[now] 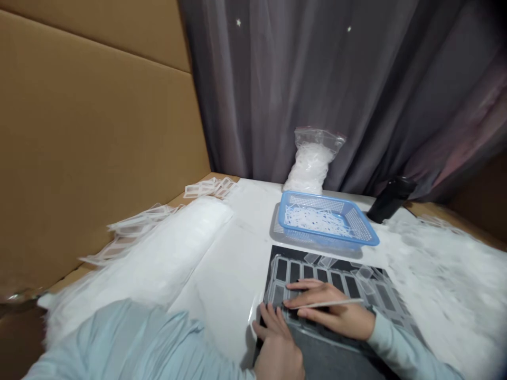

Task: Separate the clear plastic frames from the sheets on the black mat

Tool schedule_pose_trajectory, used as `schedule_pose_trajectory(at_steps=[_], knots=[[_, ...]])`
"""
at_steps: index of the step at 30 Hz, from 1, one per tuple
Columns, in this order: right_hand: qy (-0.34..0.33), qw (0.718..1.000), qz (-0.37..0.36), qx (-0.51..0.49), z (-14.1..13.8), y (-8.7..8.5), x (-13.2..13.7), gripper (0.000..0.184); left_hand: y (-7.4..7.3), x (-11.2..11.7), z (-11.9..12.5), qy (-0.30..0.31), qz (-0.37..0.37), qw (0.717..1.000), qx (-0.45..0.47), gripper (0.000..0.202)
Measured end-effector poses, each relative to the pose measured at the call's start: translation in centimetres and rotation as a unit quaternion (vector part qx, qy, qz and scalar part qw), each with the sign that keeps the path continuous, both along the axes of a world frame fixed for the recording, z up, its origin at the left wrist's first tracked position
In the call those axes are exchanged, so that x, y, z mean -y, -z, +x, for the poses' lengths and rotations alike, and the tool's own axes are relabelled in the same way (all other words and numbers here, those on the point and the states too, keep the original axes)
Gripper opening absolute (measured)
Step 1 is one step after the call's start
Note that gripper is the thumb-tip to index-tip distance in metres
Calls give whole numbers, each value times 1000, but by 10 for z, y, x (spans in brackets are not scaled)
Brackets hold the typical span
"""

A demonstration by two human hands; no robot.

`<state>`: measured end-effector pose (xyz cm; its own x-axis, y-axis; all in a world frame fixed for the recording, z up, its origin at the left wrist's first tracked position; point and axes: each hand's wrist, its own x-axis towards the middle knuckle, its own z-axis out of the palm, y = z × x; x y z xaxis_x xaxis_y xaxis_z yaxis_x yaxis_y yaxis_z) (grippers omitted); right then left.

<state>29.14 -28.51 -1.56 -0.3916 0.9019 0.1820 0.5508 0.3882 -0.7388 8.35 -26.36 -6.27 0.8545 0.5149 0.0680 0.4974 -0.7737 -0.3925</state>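
Note:
My right hand [336, 311] is closed around a thin pale stick [335, 303], whose exact kind I cannot make out. Its fingertips rest over a clear tray [276, 274] with rows of rectangular dark-looking compartments. The tray lies on a black mat [287, 252]. Lower down, my left hand [278, 340] lies at the left edge of the tray, with its fingers stretched out and nothing visible in them. Several loose translucent rectangular pieces [366, 274] are scattered over the far right part of the tray and mat. My right hand hides the middle of the tray.
Beyond the mat stands a blue basket [372, 236] holding thin white pieces [317, 219]. Behind it is a filled zip bag [311, 166], with a black bottle-like object [390, 200] to its right. A bulky white bundle [150, 264] lies left; crumpled clear plastic [447, 279] covers the right.

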Motion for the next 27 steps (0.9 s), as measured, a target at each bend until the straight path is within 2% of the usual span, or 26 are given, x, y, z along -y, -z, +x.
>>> schedule_pose_trajectory(at_steps=[5,9,12,16,18,19,23,27], knots=[[5,999,41,30,-5,3,4,31,-7,-18,-21,103,71,990,62,41],[-19,999,26,35,-11,5,4,34,-27,-40,-49,195,54,977,74,44],[-33,999,10,33,-11,6,1,35,-44,-54,-65,234,10,972,29,58],[-29,999,6,26,-10,7,-3,35,-55,-59,-71,255,-32,966,-6,96],[-24,999,9,27,-10,8,-3,35,-54,-54,-66,242,-16,970,-14,98],[-20,999,12,28,-11,8,-3,35,-51,-51,-63,231,3,973,-11,92],[9,998,39,38,-12,8,-3,33,-26,-38,-44,222,117,967,44,40],[23,996,73,47,-11,12,0,30,0,-37,-38,213,187,956,81,35]])
